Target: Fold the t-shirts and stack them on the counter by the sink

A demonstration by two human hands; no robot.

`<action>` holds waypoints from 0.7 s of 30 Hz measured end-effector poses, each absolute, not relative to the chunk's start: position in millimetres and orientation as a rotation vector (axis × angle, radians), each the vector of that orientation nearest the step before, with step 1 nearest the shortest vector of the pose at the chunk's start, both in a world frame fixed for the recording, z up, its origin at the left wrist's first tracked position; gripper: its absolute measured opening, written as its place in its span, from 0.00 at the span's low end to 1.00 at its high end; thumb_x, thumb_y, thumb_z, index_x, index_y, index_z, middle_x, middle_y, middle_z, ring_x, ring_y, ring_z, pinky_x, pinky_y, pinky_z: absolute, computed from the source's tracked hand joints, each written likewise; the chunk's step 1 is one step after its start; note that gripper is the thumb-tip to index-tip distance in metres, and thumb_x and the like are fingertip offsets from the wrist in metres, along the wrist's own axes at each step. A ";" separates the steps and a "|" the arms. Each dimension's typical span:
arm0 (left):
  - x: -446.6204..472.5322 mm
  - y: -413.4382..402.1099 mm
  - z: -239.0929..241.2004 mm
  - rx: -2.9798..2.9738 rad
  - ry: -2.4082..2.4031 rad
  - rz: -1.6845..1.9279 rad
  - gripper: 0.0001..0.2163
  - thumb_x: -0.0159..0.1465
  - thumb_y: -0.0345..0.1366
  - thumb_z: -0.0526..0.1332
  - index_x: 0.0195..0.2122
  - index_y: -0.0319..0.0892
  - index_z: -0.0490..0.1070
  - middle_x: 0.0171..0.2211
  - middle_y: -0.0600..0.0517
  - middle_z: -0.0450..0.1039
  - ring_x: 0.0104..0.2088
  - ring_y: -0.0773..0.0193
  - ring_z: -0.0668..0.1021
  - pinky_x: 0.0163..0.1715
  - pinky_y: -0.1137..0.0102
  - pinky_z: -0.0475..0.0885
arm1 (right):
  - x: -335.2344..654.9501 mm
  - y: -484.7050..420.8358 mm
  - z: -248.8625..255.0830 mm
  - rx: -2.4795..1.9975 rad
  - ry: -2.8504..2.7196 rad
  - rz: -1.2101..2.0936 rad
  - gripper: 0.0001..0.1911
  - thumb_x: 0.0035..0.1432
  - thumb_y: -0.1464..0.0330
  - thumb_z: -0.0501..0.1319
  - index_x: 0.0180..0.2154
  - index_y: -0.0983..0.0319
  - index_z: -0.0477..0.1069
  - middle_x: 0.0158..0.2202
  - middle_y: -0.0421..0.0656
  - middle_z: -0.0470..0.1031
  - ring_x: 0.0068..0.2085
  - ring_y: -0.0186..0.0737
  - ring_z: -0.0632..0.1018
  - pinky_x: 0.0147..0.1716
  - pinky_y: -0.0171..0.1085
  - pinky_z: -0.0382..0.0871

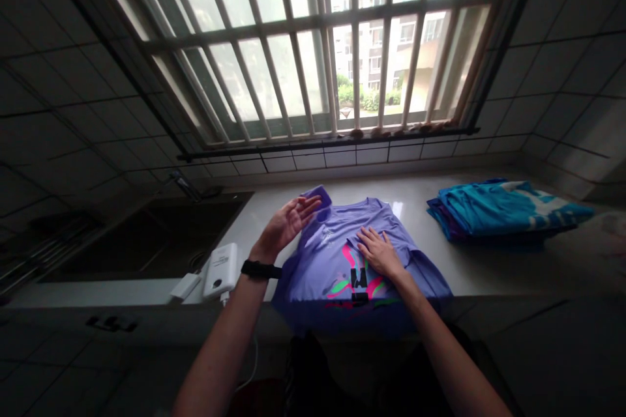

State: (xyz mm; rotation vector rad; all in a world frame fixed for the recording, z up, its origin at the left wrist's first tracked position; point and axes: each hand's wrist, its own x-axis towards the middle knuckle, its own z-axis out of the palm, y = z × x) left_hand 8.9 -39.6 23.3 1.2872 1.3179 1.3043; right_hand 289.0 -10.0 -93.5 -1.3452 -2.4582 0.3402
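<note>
A lavender T-shirt (320,273) with a pink, green and black print lies spread on the white countertop (469,260), its front edge hanging over the counter edge. My right hand (379,252) rests flat on the shirt, just above the print, fingers apart. My left hand (286,228) is raised with its palm turned up, holding nothing, close to the shirt's far sleeve (317,196). A black band (261,269) circles my left wrist.
A folded stack of blue and purple cloth (503,208) lies to the right. On the left stand a white power bank (220,270), a white plug (186,287) and a dark sink (151,241) with a faucet (186,186). A barred window (317,45) runs behind the counter.
</note>
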 end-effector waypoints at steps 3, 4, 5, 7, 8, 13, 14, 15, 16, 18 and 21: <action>53.6 -46.4 -6.9 1.533 1.238 1.121 0.17 0.68 0.49 0.57 0.50 0.42 0.70 0.47 0.42 0.80 0.49 0.54 0.81 0.52 0.58 0.75 | 290.0 -9.5 -95.6 -1.317 -2.434 0.344 0.24 0.73 0.63 0.47 0.65 0.58 0.67 0.70 0.46 0.62 0.72 0.48 0.59 0.69 0.57 0.50; 64.3 -50.4 -21.2 1.684 1.332 1.016 0.17 0.67 0.47 0.59 0.51 0.42 0.71 0.48 0.42 0.79 0.50 0.53 0.81 0.55 0.57 0.74 | 290.5 -9.3 -96.0 -1.309 -2.422 0.349 0.24 0.73 0.64 0.46 0.64 0.58 0.68 0.70 0.47 0.63 0.71 0.47 0.60 0.69 0.57 0.51; 72.7 -54.9 -36.1 1.844 1.437 0.913 0.16 0.67 0.45 0.59 0.51 0.42 0.71 0.50 0.41 0.78 0.53 0.53 0.80 0.58 0.56 0.72 | 291.0 -9.1 -96.3 -1.304 -2.409 0.355 0.24 0.73 0.65 0.46 0.63 0.58 0.68 0.69 0.47 0.64 0.71 0.47 0.61 0.69 0.56 0.51; 83.0 -63.9 -63.9 2.117 1.644 0.716 0.18 0.68 0.41 0.57 0.56 0.42 0.71 0.59 0.39 0.73 0.61 0.50 0.73 0.64 0.54 0.66 | 291.8 -8.6 -97.0 -1.298 -2.386 0.362 0.23 0.72 0.67 0.46 0.61 0.58 0.70 0.68 0.47 0.66 0.70 0.46 0.63 0.69 0.56 0.52; 85.4 -67.8 -75.1 2.215 1.731 0.627 0.19 0.69 0.40 0.56 0.59 0.41 0.70 0.63 0.38 0.68 0.66 0.49 0.69 0.66 0.52 0.63 | 292.0 -8.3 -97.4 -1.296 -2.377 0.361 0.23 0.72 0.67 0.46 0.61 0.58 0.70 0.68 0.47 0.66 0.70 0.46 0.63 0.69 0.56 0.52; 84.2 -76.4 -92.1 2.420 1.829 0.388 0.23 0.73 0.42 0.51 0.67 0.43 0.62 0.71 0.40 0.58 0.72 0.50 0.59 0.69 0.51 0.57 | 290.9 -7.1 -99.5 -1.313 -2.351 0.351 0.22 0.71 0.67 0.48 0.61 0.58 0.70 0.67 0.48 0.67 0.70 0.47 0.64 0.69 0.55 0.52; 83.3 -77.0 -90.0 2.436 1.801 0.376 0.23 0.73 0.43 0.50 0.68 0.44 0.62 0.71 0.41 0.58 0.72 0.51 0.59 0.69 0.52 0.57 | 290.6 -7.2 -99.6 -1.323 -2.347 0.350 0.22 0.71 0.66 0.49 0.62 0.59 0.69 0.67 0.49 0.67 0.69 0.47 0.64 0.69 0.55 0.52; 82.6 -77.6 -87.4 2.448 1.770 0.368 0.23 0.73 0.43 0.50 0.68 0.44 0.62 0.71 0.42 0.58 0.72 0.52 0.59 0.69 0.54 0.57 | 290.6 -7.4 -99.5 -1.327 -2.343 0.348 0.23 0.71 0.65 0.50 0.63 0.59 0.67 0.67 0.49 0.67 0.69 0.47 0.64 0.69 0.55 0.53; 82.3 -78.4 -84.9 2.459 1.737 0.362 0.23 0.73 0.43 0.49 0.68 0.45 0.63 0.71 0.43 0.58 0.72 0.54 0.59 0.70 0.55 0.57 | 290.7 -7.8 -99.4 -1.323 -2.340 0.344 0.24 0.70 0.64 0.51 0.64 0.58 0.66 0.68 0.49 0.66 0.69 0.47 0.64 0.69 0.55 0.53; 82.7 -80.4 -81.7 2.476 1.670 0.354 0.23 0.74 0.43 0.49 0.69 0.46 0.61 0.71 0.45 0.58 0.72 0.57 0.59 0.70 0.57 0.56 | 291.6 -8.5 -99.1 -1.285 -2.347 0.330 0.25 0.70 0.62 0.53 0.66 0.55 0.63 0.69 0.47 0.64 0.70 0.48 0.63 0.68 0.56 0.54; 84.8 -82.0 -82.6 2.459 1.696 0.366 0.24 0.74 0.43 0.48 0.71 0.48 0.57 0.71 0.48 0.59 0.72 0.56 0.59 0.71 0.53 0.52 | 292.6 -8.7 -98.9 -1.202 -2.379 0.333 0.20 0.69 0.61 0.55 0.60 0.53 0.69 0.67 0.46 0.67 0.69 0.48 0.65 0.68 0.58 0.52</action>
